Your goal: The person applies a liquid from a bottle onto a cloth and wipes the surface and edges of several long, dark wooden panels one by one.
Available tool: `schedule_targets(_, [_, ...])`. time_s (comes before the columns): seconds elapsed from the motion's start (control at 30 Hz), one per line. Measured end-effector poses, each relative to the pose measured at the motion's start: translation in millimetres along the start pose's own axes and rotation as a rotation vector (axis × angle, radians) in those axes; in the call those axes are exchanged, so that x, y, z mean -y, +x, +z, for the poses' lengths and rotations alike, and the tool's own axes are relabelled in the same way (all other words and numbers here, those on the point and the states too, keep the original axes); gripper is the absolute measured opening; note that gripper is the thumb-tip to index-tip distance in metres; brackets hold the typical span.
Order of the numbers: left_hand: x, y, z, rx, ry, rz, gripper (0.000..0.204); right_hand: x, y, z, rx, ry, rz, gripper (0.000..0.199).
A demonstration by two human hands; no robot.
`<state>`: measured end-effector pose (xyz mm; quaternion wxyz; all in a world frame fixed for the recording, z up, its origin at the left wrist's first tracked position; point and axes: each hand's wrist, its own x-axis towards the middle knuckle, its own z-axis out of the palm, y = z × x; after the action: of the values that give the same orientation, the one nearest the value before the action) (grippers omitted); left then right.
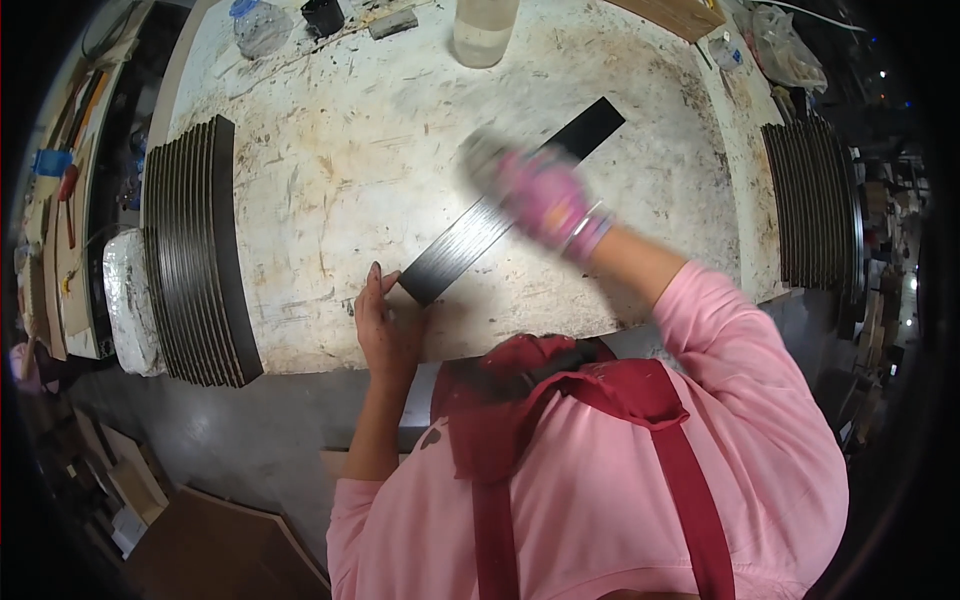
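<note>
One long dark strip (510, 205) lies slantwise on the scuffed white surface (350, 150). The left hand (385, 325) lies flat and unclenched, its fingertips pressing the strip's near end. The right hand (545, 200), in a pink glove and blurred, is clenched on a grey pad (480, 155) on the strip's middle. Stacks of dark curved strips (195, 250) stand at both sides.

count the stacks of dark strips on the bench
2: one stack at the left edge of the bench, one stack at the right edge. A single strip lies between them.
</note>
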<state>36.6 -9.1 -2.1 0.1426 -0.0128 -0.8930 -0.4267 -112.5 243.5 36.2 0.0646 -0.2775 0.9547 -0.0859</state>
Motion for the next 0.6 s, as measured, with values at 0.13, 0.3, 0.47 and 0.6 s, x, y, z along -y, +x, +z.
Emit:
schedule_targets(0.13, [-4.1, 4.7, 0.0, 0.023, 0.09, 0.083, 0.094, -70.4, -6.5, -29.6, -0.359, 0.05, 0.198, 0.035])
schedule_targets(0.3, [-0.6, 5.2, 13.0, 0.029, 0.073, 0.013, 0.093, 77.6, -18.1, 54.3, -0.04, 0.29, -0.125, 0.017])
schedule_targets(0.47, [-1.8, -1.0, -4.7, 0.062, 0.127, -0.011, 0.092, 0.5, 0.3, 8.9, -0.173, -0.4, -0.045, 0.022])
schedule_targets(0.6, [-9.4, 6.3, 2.8, 0.104, 0.141, 0.056, 0.092, -160.0, -9.2, 16.6, -0.555, 1.001, 0.436, 0.034])
